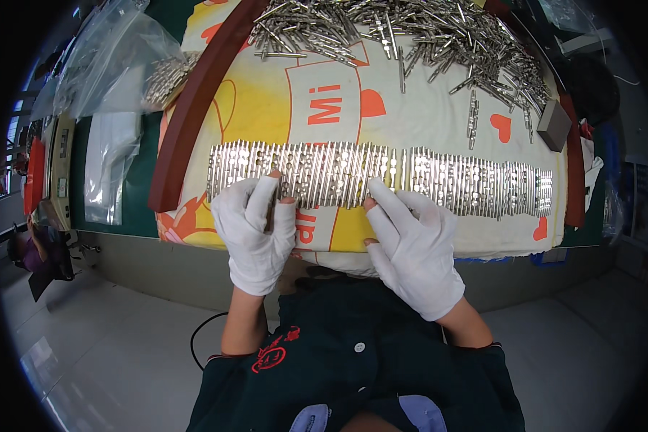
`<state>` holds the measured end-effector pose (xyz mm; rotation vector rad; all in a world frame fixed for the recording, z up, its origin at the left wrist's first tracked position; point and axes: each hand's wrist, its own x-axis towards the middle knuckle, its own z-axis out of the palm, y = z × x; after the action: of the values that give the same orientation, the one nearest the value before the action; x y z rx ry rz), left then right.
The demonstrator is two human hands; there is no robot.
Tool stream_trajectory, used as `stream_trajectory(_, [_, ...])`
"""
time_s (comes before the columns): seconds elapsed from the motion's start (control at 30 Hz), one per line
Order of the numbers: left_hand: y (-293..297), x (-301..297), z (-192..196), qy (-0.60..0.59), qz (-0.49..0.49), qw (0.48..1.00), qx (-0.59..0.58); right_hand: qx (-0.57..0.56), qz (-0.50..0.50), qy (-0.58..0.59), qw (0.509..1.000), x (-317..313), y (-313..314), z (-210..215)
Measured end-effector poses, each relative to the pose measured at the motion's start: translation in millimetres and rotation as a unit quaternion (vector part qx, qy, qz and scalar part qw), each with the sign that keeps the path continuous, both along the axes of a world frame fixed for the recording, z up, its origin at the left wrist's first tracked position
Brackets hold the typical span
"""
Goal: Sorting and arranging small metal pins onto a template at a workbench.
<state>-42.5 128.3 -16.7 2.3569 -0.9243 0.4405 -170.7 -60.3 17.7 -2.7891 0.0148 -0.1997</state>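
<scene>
A long row of thin silver metal pins [324, 176], stepped and shiny, lies side by side across the patterned cloth [425, 108]. My left hand [252, 234], in a white glove with bare fingertips, rests at the row's near edge left of centre, its fingers bent and apart. My right hand [417, 252], gloved alike, touches the row near its middle with index and middle fingertips; its thumb stands apart. Neither hand visibly grips a pin. At the far side lies a heap of loose pins [475, 50], pointing every way.
Dark red wooden bars [198, 108] border the cloth at left and right. A small grey block [554, 126] stands against the right bar. Clear plastic bags [115, 61] and a bundle of pins [167, 83] lie to the left. Another person [34, 248] is far left.
</scene>
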Motion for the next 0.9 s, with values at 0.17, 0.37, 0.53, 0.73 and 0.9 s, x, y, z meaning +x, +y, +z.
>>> stream_trajectory(0.17, [0,-1,0,-0.007,-0.007,1.0,-0.011,0.013,0.005,-0.003,1.0,3,-2,3])
stream_trajectory(0.37, [-25,-21,23,-0.006,-0.079,0.997,0.004,-0.009,-0.053,-0.151,0.987,10,-26,-8])
stream_trajectory(0.53, [-49,-25,23,0.026,-0.121,0.992,0.036,-0.02,-0.063,-0.132,0.989,47,-52,-2])
stream_trajectory(0.73, [-59,-22,23,0.042,-0.113,0.991,0.057,0.034,-0.023,-0.113,0.993,70,-64,-10])
stream_trajectory(0.9, [-61,-20,22,0.065,-0.11,0.988,0.087,0.029,-0.007,-0.118,0.993,73,-62,-12])
